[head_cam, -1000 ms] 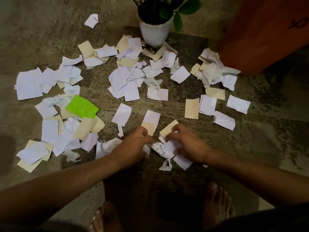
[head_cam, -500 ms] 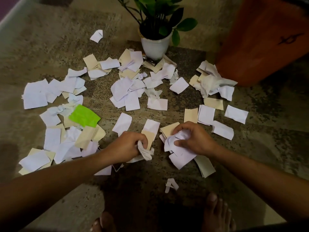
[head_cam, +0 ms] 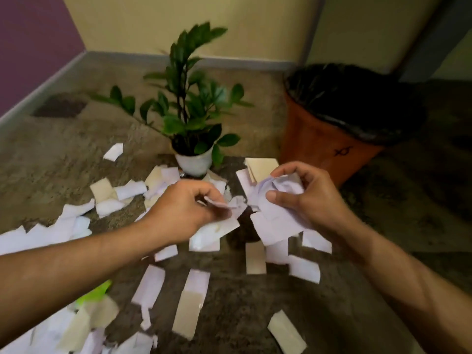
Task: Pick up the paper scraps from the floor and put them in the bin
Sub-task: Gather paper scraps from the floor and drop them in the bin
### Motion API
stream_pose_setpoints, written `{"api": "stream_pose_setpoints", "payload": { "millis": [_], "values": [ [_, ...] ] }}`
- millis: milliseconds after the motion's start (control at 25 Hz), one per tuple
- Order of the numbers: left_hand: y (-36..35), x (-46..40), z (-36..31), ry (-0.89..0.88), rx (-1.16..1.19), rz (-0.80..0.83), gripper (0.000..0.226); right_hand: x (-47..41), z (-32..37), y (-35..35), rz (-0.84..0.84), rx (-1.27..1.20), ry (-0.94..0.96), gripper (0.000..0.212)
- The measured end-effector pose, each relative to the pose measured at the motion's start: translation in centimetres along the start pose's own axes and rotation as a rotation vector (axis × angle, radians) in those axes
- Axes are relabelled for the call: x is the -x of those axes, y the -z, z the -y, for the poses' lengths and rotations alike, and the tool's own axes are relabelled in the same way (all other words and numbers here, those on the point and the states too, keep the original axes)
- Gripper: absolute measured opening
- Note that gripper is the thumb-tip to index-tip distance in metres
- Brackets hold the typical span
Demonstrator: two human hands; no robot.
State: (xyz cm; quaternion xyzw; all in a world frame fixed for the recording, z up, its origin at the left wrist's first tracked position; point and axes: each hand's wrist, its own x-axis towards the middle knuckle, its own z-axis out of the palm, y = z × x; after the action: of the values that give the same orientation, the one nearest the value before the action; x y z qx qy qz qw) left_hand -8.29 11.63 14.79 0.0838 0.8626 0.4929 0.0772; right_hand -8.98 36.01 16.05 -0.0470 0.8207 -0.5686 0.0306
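Note:
My right hand (head_cam: 304, 200) grips a crumpled bunch of white paper scraps (head_cam: 275, 213), lifted above the floor. My left hand (head_cam: 186, 208) holds a smaller bunch of white scraps (head_cam: 224, 223), close beside the right one. Several white and beige paper scraps (head_cam: 196, 300) lie scattered over the floor below and to the left, with a green scrap (head_cam: 95, 293) near my left forearm. The orange bin (head_cam: 319, 146), lined with a black bag, stands upright at the back right, just beyond my right hand.
A potted plant (head_cam: 194, 162) in a white pot stands on the floor in the middle, behind my hands and left of the bin. Walls with a grey skirting board (head_cam: 40, 90) close off the back and left.
Both hands have risen from the floor with their bunches of scraps. The view has tilted up, so the bin's open top and the walls now show.

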Motion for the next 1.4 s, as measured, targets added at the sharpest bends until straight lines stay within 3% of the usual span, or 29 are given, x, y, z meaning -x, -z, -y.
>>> {"api": "stream_pose_setpoints", "payload": {
  "millis": [280,480,640,720,840,960,1080,1240,1400],
  "values": [
    [-1.9,-10.6,-12.8,-0.127,0.064,-0.065,0.014,-6.1,7.0,11.5,-0.251,-0.254,0.075,0.027],
    [-6.1,-18.7,-17.9,-0.026,-0.107,-0.245,0.028,-13.2,5.7,16.1,-0.276,-0.266,-0.196,0.027],
    [-7.5,-21.3,-18.2,0.019,-0.159,-0.109,0.036,-14.8,4.2,16.5,-0.296,-0.143,-0.360,0.033],
    [-7.2,-20.7,-17.8,-0.009,0.010,-0.097,0.036,-15.2,4.1,16.0,-0.406,0.044,-0.282,0.039],
    [-6.2,-18.7,-16.6,-0.115,0.214,-0.151,0.039,-14.7,4.5,13.9,-0.553,0.281,0.039,0.043],
    [-4.2,-15.8,-13.3,-0.337,0.079,-0.312,0.025,-12.3,5.2,8.7,-0.458,0.401,0.405,0.037],
    [-3.3,-13.2,-8.1,-0.351,-0.079,-0.309,0.023,-9.7,3.4,3.8,-0.234,0.499,0.666,0.030],
    [-4.7,-11.0,-1.0,-0.149,-0.385,-0.034,0.049,-8.4,-4.2,0.6,-0.071,0.619,0.394,0.022],
    [-7.1,-11.1,3.9,-0.062,-0.680,0.244,0.086,-7.1,-11.4,0.6,0.105,0.897,0.021,0.053]
  ]
}}
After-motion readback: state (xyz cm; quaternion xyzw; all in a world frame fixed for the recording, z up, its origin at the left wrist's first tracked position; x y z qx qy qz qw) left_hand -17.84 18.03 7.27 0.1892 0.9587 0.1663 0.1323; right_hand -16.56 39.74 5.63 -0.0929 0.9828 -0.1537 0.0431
